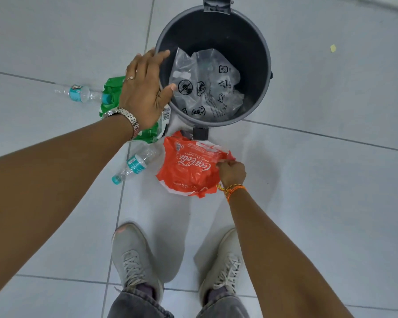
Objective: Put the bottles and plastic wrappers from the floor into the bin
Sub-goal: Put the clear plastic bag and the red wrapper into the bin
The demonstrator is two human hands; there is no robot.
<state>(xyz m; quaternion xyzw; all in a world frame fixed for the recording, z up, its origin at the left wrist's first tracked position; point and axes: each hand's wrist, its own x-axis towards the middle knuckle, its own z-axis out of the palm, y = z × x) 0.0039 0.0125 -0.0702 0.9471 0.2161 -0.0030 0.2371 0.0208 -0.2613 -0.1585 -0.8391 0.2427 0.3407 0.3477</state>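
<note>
Red Coca-Cola wrapper [189,171], crumpled on the tiles at the centre of the frame, just below the dark bin [265,53]. Thin, soft film by the look of it, light and crackly, likely to sag and slip; best pinched at a bunched fold near the edge. Right hand [231,174] at the wrapper's right border, fingers curled closed and touching the plastic there, seemingly pinching a fold. Left hand [145,88] spread open at upper centre-left, fingertips over the bin's rim, holding nothing. Clear printed bag [205,88] already inside the bin. Green wrapper [112,92] partly hidden beneath the left hand; one water bottle [81,92] at far left, another water bottle [136,162] just left of the red wrapper, all on the floor.
</note>
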